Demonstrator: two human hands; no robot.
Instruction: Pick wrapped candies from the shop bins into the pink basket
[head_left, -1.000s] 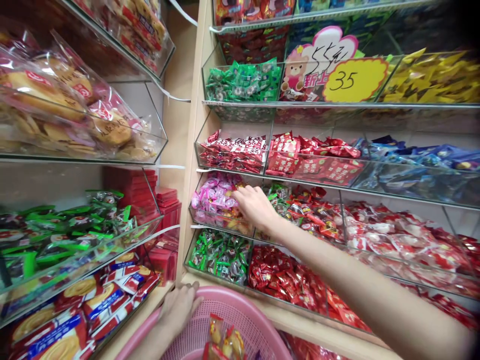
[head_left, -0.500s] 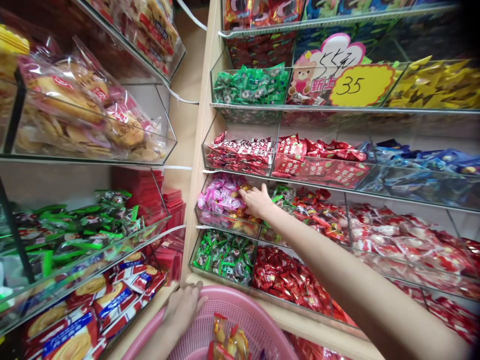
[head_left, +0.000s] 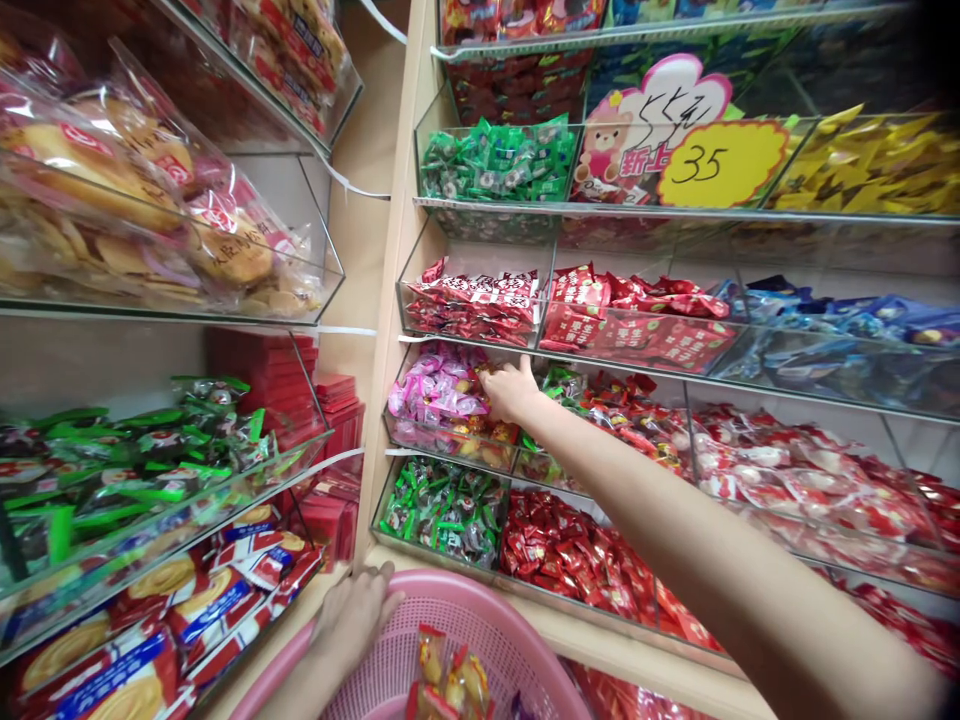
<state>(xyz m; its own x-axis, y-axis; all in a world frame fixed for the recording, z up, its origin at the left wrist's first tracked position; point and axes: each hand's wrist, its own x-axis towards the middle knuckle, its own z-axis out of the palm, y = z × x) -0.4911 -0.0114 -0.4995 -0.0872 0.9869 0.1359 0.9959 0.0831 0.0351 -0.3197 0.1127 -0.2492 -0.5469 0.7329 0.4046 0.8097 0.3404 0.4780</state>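
Note:
My right hand [head_left: 514,390] reaches into a clear bin of pink-wrapped candies [head_left: 439,385] and gold-wrapped candies [head_left: 469,435]. Its fingers are curled in at the pink and gold wrappers, and the fingertips are partly hidden, so what lies between them does not show. Below, my left hand [head_left: 356,612] is closed over the rim of a pink plastic basket [head_left: 487,610]. Inside the basket lies a clear and red packet with yellowish pieces [head_left: 450,680]. A bit of purple wrapper [head_left: 519,706] shows beside it.
Green-wrapped candies [head_left: 442,510] and red-wrapped candies [head_left: 570,550] fill the bins underneath. A shelf edge [head_left: 615,362] runs just above my right hand. At left, shelves hold bagged pastries [head_left: 232,245] and green packets [head_left: 150,450]. A yellow price sign [head_left: 724,165] hangs higher up.
The view has shifted slightly, so the shelves sit a little further left. My right hand stays in the same bin with its fingers slightly more curled. My left hand remains on the basket rim.

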